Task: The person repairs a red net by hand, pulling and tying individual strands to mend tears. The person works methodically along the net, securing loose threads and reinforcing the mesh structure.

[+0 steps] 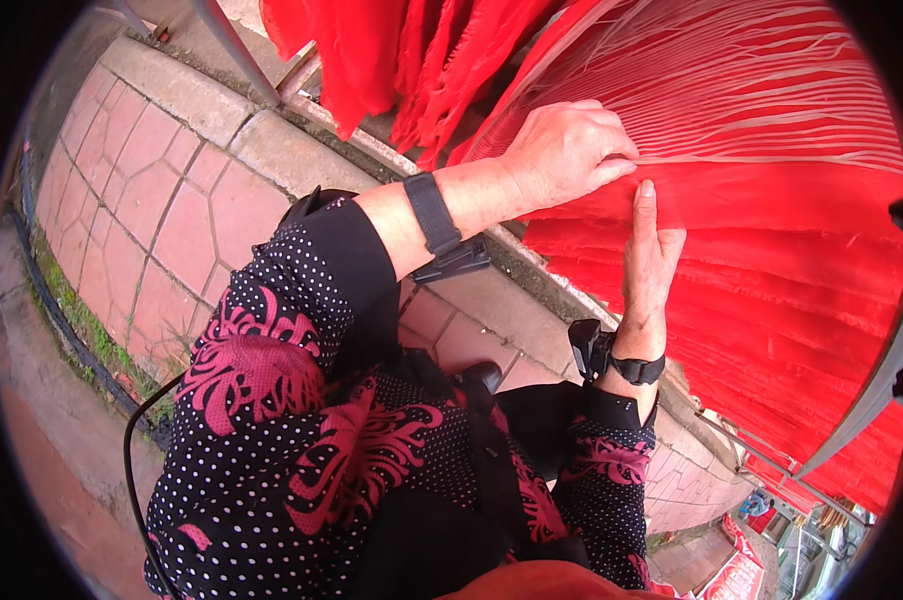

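Note:
A large red sheet [751,280], which looks like layered cloth, spreads across the right side, with pale thread-like lines [751,110] fanning over its upper part. My left hand [571,155] is closed at the sheet, thumb and fingertips pinching its surface where the pale lines draw together. Just below it, my right hand [651,255] points upward with its thumb lying on the red sheet. The right hand's other fingers are mostly hidden behind the material. The two hands nearly meet at the fingertips.
More red strips [411,70] hang in ragged folds at the top. Grey metal bars [236,50] of a frame stand nearby, and a curved metal bar [861,400] crosses at right. Pink paving [151,190] with a concrete curb [281,150] lies below. A black cable [131,450] loops at left.

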Demonstrator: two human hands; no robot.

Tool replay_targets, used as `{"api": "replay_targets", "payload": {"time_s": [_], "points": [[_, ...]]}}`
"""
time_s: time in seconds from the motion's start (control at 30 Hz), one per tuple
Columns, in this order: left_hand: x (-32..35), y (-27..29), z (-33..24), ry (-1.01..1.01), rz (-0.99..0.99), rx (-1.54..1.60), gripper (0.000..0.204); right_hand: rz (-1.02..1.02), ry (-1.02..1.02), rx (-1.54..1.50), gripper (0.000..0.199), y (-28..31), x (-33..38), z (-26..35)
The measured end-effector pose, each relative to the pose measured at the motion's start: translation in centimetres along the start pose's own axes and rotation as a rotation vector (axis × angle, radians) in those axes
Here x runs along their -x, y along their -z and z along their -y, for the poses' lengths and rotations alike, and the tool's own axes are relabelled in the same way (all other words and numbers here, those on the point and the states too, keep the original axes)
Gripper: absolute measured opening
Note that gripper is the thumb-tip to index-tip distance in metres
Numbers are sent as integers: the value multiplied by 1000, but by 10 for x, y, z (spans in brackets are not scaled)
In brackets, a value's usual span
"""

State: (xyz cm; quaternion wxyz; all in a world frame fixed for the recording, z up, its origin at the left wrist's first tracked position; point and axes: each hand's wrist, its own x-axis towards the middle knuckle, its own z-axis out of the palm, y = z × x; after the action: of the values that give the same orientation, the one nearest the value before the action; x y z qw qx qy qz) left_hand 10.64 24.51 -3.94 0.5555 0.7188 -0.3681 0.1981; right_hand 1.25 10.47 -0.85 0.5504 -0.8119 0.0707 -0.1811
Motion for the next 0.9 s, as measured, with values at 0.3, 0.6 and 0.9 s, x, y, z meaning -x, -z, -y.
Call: {"api": "replay_targets", "payload": {"time_s": [0.3,0.6,0.9], "points": [[4,6,-4,-104,-89,-232,7,-12,-54,21,32,2,2,2],[17,-9,-19,-185,3,-211,13,43,-130,33,35,4,5,1],[15,-13,-12,-143,38,-81,13,56,-48,-49,29,3,3,-6]]}}
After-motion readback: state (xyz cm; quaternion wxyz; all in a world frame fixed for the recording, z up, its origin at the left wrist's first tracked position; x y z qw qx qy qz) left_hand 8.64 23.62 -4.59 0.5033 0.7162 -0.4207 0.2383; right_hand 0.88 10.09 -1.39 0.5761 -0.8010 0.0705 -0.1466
